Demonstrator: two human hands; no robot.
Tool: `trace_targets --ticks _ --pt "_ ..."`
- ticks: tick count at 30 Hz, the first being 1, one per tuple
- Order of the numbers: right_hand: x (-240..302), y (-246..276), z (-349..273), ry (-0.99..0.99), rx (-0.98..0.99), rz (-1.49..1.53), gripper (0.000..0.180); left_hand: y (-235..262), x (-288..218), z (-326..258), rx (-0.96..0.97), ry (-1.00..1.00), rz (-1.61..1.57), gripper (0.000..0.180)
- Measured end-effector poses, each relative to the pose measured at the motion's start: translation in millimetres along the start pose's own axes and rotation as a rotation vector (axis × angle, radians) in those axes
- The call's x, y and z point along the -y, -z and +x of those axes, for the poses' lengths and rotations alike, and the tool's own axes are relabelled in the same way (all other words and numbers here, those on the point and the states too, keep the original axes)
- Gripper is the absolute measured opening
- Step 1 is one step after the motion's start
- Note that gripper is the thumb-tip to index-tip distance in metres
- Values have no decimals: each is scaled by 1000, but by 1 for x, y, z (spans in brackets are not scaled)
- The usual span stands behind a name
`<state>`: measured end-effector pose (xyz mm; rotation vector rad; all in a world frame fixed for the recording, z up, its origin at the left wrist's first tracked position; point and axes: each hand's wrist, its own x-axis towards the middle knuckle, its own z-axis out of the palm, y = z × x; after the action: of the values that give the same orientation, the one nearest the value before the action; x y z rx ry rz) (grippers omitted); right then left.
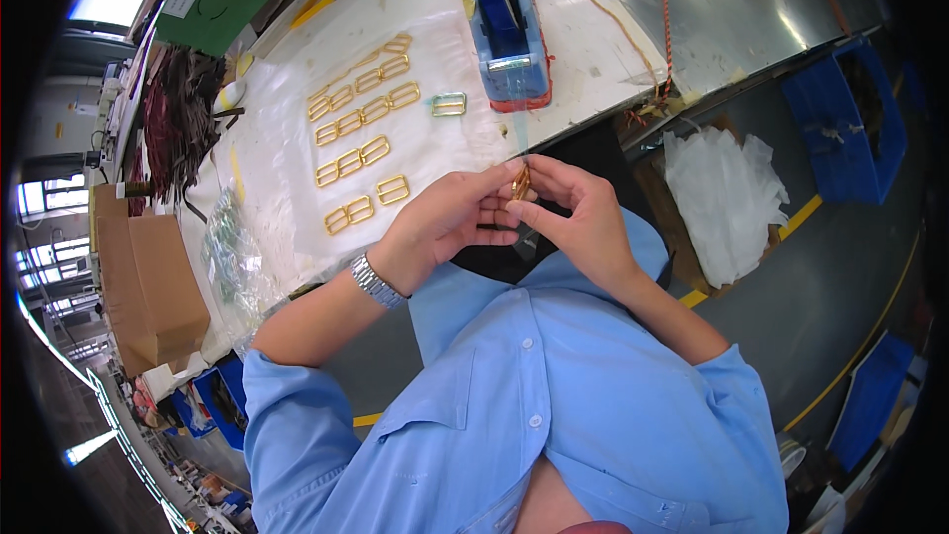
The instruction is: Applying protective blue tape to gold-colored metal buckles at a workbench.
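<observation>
While both hands met just off the table's near edge, the left hand (450, 218) and the right hand (578, 213) were curled in toward each other, fingertips pinched on one small gold buckle (520, 182) held upright between them. Neither hand was open: the left closed its thumb and forefinger on the buckle's near side, and the right clamped it from the other, with the remaining fingers loosely bent. A thin strip of clear tape (516, 133) ran from the buckle up toward the blue tape dispenser (506, 25) standing on the white table (287, 168), which would explain why the buckle was kept so close to the edge and in line with the dispenser's cutter. A metal wristwatch (377, 281) sat on the left wrist. Out on the tabletop, more gold buckles (361, 129) lay flat in tidy pairs and rows, apart from one another, seemingly laid out for easy picking, and a single paler buckle (448, 105) lay alone just beside the dispenser. Farther left, a cardboard box (158, 287) stood at the table's end, and a heap of white plastic bags (727, 198) sat on the floor to the right.
</observation>
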<state>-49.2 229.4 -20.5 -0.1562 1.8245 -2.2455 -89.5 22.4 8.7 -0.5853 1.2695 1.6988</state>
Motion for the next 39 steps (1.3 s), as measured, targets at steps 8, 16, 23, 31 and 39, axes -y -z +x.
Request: trace_targets --ticks 8,16,23,31,39 --pt "3 0 1 -130 -2 316 44 -24 52 -23 -441 -1137 764 22" --pt "6 -3 0 -127 -55 259 36 -32 46 1 -601 -1461 944 13" --pt "5 -7 -3 -86 1 322 35 -27 2 -16 -368 -984 760 15" --pt "-2 -3 -2 -61 23 234 42 -17 -44 -11 -111 -619 702 25" --pt "15 22 40 132 109 -3 65 -7 -75 -7 7 -382 603 28"
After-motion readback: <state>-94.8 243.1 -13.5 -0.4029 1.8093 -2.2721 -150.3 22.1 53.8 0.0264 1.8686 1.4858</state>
